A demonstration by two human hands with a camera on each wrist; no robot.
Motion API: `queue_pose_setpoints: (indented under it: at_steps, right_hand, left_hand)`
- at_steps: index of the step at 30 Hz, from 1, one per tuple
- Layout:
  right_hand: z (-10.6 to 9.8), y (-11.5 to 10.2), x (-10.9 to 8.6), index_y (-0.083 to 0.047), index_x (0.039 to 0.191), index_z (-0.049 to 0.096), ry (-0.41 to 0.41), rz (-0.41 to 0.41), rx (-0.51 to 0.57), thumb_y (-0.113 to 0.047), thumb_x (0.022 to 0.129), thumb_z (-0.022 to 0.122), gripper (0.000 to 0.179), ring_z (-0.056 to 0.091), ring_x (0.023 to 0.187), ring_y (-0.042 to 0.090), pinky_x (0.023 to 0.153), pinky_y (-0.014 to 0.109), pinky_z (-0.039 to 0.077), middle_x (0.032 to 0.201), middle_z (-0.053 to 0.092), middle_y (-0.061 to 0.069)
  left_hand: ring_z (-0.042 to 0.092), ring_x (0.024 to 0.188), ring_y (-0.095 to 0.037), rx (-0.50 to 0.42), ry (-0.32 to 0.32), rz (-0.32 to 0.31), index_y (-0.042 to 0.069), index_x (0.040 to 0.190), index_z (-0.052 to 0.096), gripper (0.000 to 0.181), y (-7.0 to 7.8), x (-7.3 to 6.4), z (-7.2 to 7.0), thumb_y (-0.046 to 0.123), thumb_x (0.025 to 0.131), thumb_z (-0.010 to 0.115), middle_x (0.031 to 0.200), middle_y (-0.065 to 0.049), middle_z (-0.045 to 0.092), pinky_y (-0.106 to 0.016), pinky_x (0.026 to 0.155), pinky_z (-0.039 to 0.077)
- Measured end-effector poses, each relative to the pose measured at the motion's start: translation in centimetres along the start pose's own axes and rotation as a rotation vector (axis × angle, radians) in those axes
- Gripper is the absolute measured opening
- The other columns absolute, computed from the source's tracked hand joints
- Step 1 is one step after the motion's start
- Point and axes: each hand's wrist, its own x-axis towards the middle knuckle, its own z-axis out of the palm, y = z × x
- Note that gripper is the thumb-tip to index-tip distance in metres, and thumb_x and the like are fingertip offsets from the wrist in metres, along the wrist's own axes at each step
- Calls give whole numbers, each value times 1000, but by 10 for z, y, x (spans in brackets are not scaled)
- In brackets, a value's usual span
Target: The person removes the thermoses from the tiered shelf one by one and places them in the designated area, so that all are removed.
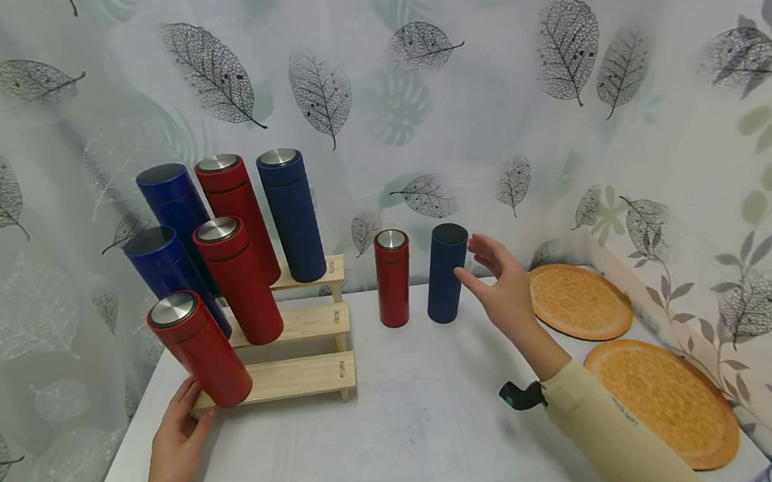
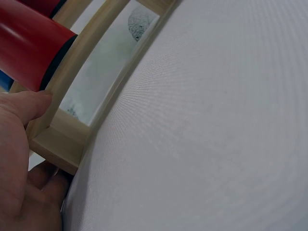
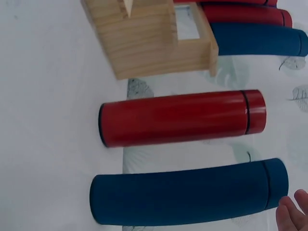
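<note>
My left hand grips the left end of a tiered wooden stand, thumb on the lowest step beside a red thermos flask. In the left wrist view the thumb lies over the wood and the other fingers are partly hidden below it. My right hand is spread beside a navy blue thermos flask standing on the table, fingertips close to its upper part; whether they touch it I cannot tell. A shorter-looking red thermos flask stands upright just left of the navy one.
Several more red and blue flasks, among them a navy one with a silver top, stand on the stand's tiers. Two round orange-brown mats lie along the right side of the white table. A leaf-patterned curtain hangs behind.
</note>
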Motion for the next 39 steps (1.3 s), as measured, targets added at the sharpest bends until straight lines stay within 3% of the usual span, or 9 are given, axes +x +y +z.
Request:
queue_pose_setpoints:
  at_steps: [10,17,20,24,30,32,34,36,39]
  right_hand:
    - [14,-25,-9,5,150,56,-53,-42,72,4,92,85,65,61,136,35,116,49,47,144,63,25]
    - [27,-42,-12,-1,151,58,-130,-77,92,-2,94,84,62,63,135,25,115,37,49,145,66,12]
    - [33,-47,-14,-4,152,58,-161,-99,101,-6,95,85,62,63,135,23,114,36,50,146,66,7]
    - [43,-50,-18,-6,153,57,-187,-114,109,-8,95,85,65,62,135,23,114,40,51,146,65,13]
    - [59,-50,-28,-3,153,57,-249,-95,168,-7,95,85,65,63,135,25,115,46,50,146,64,16]
    - [64,-51,-32,-4,153,58,-265,-82,190,-6,94,86,65,63,134,25,115,47,50,146,65,12]
    - [67,-52,-35,-5,152,59,-275,-72,203,-6,94,87,64,63,133,25,114,46,51,145,66,8]
    - [71,-53,-38,-6,151,59,-288,-65,213,-6,93,87,64,63,133,26,114,46,51,145,66,7]
    - [78,-57,-41,-7,152,58,-315,-70,215,-7,94,87,65,64,133,26,114,46,51,144,67,8]
  left_hand:
    - [24,135,26,0,1,-2,-3,163,43,62,1,1,4,23,111,66,172,-16,36,2,99,32]
    - [27,139,21,0,-7,-20,-2,164,43,64,2,2,5,25,111,66,172,-15,36,2,98,33]
    - [31,151,5,8,-15,-33,-1,165,42,64,2,2,6,27,111,66,173,-14,35,2,98,32]
    - [34,158,-23,9,-29,-35,0,165,41,65,2,3,6,28,112,66,174,-14,34,2,98,33]
    - [31,154,-1,15,-21,-55,-3,164,41,64,4,1,3,26,112,65,174,-16,33,3,95,32]
    - [30,158,-9,12,-23,-53,-3,164,40,64,5,1,1,25,112,64,175,-15,30,4,95,32]
    - [30,160,-30,11,-29,-37,-3,165,40,63,5,2,0,24,112,63,177,-15,26,4,95,31]
    - [29,158,-42,13,-32,-16,-3,165,40,63,5,3,-1,23,112,63,178,-14,23,4,95,30]
    - [30,160,-20,11,-23,15,0,165,42,62,3,4,-2,19,111,65,178,-13,24,3,96,31]
